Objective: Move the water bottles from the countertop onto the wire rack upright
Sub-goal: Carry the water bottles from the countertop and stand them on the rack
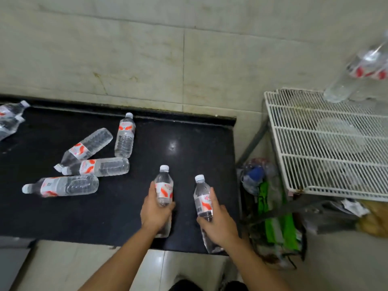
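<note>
My left hand [155,213] grips a clear water bottle [164,185] with a red-and-white label, cap pointing away, over the black countertop [189,148]. My right hand [218,224] holds a second bottle [202,196] the same way, near the counter's right end. Several more bottles lie on their sides on the counter, among them one at the back [125,136] and one nearest the front [63,185]. The white wire rack [327,143] stands to the right, with upright bottles [357,70] at its far corner.
More bottles [10,118] lie at the counter's far left edge. Between counter and rack sits a heap of bags and rubbish, including green packaging [277,225] and a blue-capped bottle [255,175]. A tiled wall rises behind.
</note>
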The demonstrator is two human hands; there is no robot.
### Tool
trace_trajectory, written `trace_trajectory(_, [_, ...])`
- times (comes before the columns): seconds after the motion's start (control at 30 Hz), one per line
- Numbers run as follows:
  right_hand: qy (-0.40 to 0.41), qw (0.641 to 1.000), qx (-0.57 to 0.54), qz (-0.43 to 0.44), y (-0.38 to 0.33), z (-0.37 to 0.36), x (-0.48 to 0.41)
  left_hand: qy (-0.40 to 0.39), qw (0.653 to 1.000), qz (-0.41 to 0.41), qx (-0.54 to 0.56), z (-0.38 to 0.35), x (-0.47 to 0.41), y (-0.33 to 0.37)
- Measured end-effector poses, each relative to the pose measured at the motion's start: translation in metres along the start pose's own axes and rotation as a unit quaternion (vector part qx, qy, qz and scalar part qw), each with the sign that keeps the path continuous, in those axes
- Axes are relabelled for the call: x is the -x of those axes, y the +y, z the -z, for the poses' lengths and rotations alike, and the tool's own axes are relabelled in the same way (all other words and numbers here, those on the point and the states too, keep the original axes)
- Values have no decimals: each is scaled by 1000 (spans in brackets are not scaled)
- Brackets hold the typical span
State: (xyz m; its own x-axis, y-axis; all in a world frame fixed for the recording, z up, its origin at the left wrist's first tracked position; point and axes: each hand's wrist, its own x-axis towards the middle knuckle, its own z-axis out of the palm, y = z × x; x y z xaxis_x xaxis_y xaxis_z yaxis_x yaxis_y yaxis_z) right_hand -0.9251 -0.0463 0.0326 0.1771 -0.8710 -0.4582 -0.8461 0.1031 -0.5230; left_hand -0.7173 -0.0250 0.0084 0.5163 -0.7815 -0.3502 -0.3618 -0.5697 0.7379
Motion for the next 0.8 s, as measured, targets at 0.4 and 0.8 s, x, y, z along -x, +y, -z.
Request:
trace_trajectory(0.4, [256,929,-146,224,-28,228,55,-7,892,-205,404,36,69,234])
trace_trajectory(0.8, [362,891,-182,206,187,401,95,-108,864,-257,420,-142,203,396])
